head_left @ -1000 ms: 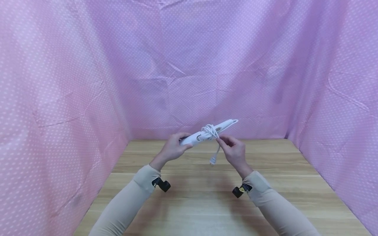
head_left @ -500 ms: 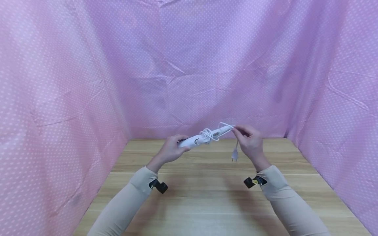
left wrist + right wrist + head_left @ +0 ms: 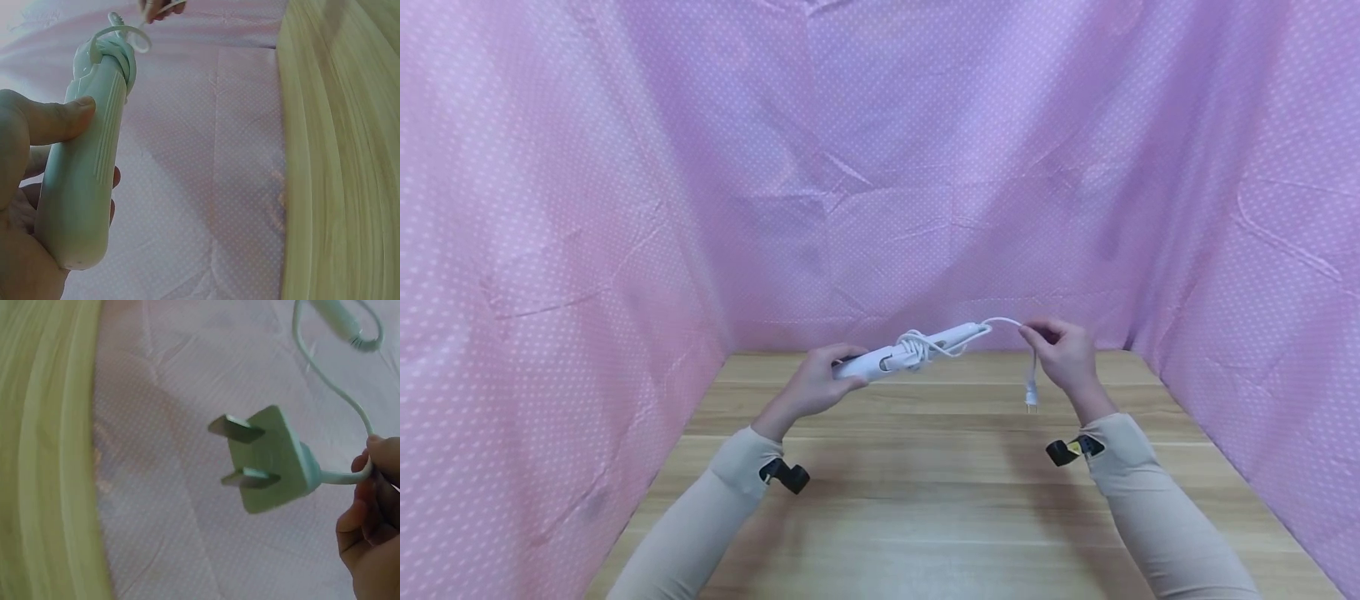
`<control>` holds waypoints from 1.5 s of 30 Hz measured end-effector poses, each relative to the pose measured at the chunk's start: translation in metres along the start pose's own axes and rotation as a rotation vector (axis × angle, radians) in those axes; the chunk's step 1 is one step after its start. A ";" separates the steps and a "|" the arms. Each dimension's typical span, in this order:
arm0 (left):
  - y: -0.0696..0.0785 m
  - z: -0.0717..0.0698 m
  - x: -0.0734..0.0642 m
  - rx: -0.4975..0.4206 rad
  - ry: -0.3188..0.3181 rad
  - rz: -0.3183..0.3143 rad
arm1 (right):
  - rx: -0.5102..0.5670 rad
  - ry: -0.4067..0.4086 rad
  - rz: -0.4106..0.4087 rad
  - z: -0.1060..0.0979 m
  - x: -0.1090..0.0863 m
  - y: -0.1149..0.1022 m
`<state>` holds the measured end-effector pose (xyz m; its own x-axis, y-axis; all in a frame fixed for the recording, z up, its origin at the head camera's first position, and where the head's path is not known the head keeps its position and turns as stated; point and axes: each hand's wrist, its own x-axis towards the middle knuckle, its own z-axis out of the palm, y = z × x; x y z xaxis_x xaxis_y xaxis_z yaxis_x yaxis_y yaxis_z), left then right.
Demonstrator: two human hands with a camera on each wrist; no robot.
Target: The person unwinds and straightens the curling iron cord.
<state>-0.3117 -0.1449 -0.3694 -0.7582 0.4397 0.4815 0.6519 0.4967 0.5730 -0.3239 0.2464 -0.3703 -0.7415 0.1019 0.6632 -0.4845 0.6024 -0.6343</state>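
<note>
My left hand grips the wide, rounded end of a white hair straightener, held up above the table and slanting up to the right. Its white power cord is wound in several loops around the middle. From the far end a length of cord runs out to my right hand, which pinches it between thumb and fingertips. Below that pinch dangles the two-pin plug, its flat metal prongs bare. In the left wrist view my thumb lies along the ribbed body, with fingers wrapped behind it.
Under both hands lies a light wood-grain table. Pink dotted cloth hangs at the back and on both sides. A black wrist camera sits at the left cuff, another camera at the right.
My right hand has moved right, drawing the plug end of the cord out of the loops and past the straightener's tip. The left hand and straightener have shifted slightly left.
</note>
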 end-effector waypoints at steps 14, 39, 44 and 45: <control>0.007 -0.009 0.010 0.032 0.019 0.044 | 0.064 -0.547 0.059 0.020 -0.035 0.038; 0.023 -0.008 0.020 0.114 -0.005 0.025 | 0.337 -0.482 0.020 0.056 -0.052 -0.042; 0.028 -0.006 0.027 0.142 -0.001 0.049 | 0.406 -0.459 -0.041 0.068 -0.056 -0.074; 0.029 -0.005 0.028 0.143 -0.004 0.053 | 0.417 -0.455 -0.051 0.070 -0.057 -0.080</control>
<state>-0.3144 -0.1219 -0.3354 -0.7227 0.4711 0.5057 0.6864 0.5743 0.4460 -0.2755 0.1375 -0.3852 -0.7916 -0.3221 0.5193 -0.5972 0.2279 -0.7690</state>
